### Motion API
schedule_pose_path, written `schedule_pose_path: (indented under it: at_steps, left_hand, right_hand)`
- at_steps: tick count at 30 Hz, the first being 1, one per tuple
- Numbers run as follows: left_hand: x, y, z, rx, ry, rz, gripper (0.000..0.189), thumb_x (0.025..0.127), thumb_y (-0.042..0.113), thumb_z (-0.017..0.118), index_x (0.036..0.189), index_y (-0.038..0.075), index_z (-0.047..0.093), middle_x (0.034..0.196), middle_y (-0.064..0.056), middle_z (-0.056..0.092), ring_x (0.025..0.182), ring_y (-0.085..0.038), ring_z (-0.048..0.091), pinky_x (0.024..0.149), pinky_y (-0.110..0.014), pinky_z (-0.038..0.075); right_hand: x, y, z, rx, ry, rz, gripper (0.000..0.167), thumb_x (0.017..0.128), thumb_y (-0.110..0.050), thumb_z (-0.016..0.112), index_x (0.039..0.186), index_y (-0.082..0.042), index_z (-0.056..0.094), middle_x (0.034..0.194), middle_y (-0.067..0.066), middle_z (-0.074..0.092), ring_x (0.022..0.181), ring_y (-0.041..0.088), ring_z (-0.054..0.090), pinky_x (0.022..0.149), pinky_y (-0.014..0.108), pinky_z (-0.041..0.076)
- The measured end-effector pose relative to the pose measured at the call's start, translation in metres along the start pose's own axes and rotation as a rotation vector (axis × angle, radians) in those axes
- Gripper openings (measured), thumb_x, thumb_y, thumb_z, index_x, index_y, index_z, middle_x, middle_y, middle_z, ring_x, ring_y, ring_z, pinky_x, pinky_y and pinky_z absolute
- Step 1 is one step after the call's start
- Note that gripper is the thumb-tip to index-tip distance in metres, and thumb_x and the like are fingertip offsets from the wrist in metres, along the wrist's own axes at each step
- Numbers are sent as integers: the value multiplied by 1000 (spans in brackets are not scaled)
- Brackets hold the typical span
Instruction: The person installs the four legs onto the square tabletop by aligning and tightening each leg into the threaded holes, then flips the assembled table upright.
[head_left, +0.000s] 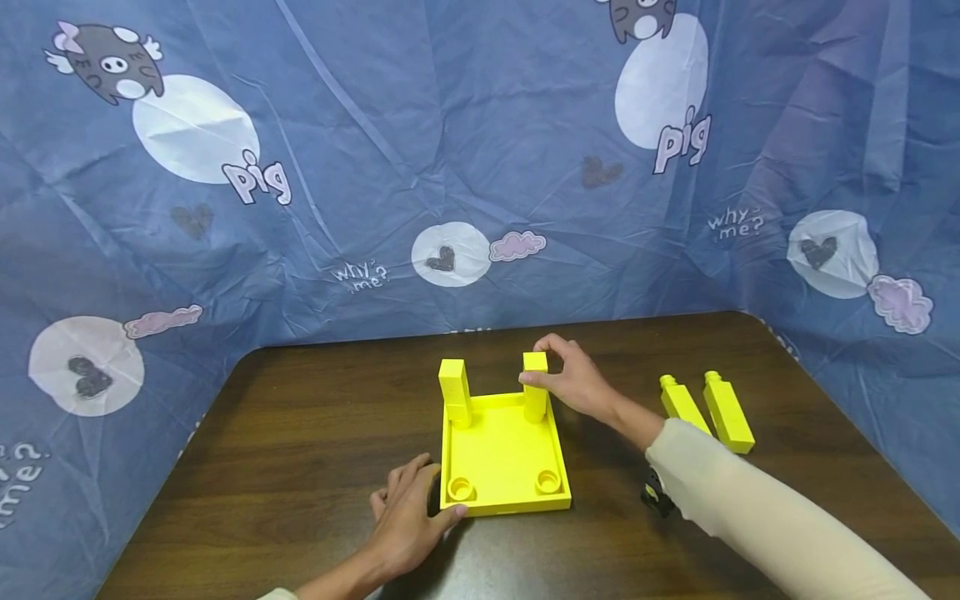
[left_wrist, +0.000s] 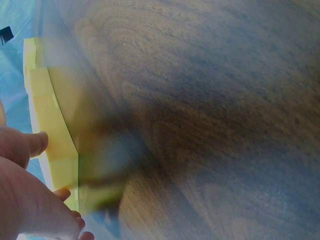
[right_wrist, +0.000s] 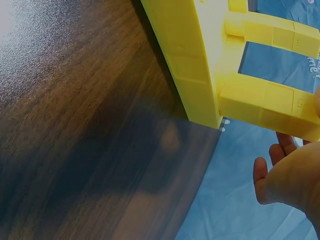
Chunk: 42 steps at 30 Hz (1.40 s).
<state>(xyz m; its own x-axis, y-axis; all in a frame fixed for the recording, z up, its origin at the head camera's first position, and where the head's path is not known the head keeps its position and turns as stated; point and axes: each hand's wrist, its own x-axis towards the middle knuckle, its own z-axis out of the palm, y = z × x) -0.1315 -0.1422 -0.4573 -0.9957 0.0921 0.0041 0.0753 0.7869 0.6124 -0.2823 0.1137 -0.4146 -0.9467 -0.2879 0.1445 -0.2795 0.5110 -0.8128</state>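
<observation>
A shallow yellow tray with raised walls lies on the table, round sockets in its two near corners. Two square yellow legs stand upright in its far corners. The far-right leg has its top between the thumb and fingers of my right hand; the right wrist view shows this leg meeting the tray. The far-left leg stands free of both hands. My left hand grips the tray's near-left corner, thumb at the front wall and fingers along the left side.
Two more yellow legs, the inner one and the outer one, lie on the right of the brown wooden table, threaded ends pointing away. A blue printed cloth hangs behind and around the table.
</observation>
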Motion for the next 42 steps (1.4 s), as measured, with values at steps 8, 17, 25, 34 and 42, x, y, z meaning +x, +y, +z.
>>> schedule_pose_path:
  at_steps: [8, 17, 25, 34, 42]
  left_hand:
    - [0, 0, 0, 1, -8, -5, 55, 83, 35, 75, 125, 5, 57, 144, -20, 40, 129, -36, 32, 89, -62, 17]
    - [1, 0, 0, 12, -2, -3, 55, 82, 36, 75, 125, 6, 57, 144, -19, 41, 129, -36, 33, 90, -62, 18]
    - [0, 0, -1, 13, 0, -3, 56, 82, 37, 75, 125, 5, 57, 145, -19, 41, 129, -35, 33, 90, -61, 18]
    - [0, 0, 0, 19, 2, -2, 55, 82, 36, 75, 124, 5, 57, 144, -19, 41, 128, -35, 34, 89, -61, 19]
    - [0, 0, 1, 19, 9, 0, 55, 82, 35, 76, 124, 5, 57, 144, -19, 42, 128, -35, 34, 89, -60, 19]
  right_hand:
    - [1, 7, -11, 87, -111, -111, 53, 89, -30, 69, 137, -16, 53, 141, 7, 50, 125, 33, 36, 100, 61, 30]
    - [5, 8, -19, 113, -162, -115, 38, 95, -23, 61, 132, -17, 60, 137, 4, 55, 123, 28, 40, 100, 55, 32]
    - [4, 6, -16, 118, -112, -85, 43, 88, -22, 71, 128, -10, 61, 131, 9, 58, 117, 32, 41, 96, 51, 40]
    - [5, 5, -3, 83, 0, -71, 38, 81, -21, 79, 103, -7, 52, 107, 10, 54, 101, 29, 45, 80, 35, 41]
    - [4, 9, -6, 86, 1, -89, 41, 82, -25, 78, 109, -6, 54, 112, 10, 54, 109, 29, 45, 83, 37, 40]
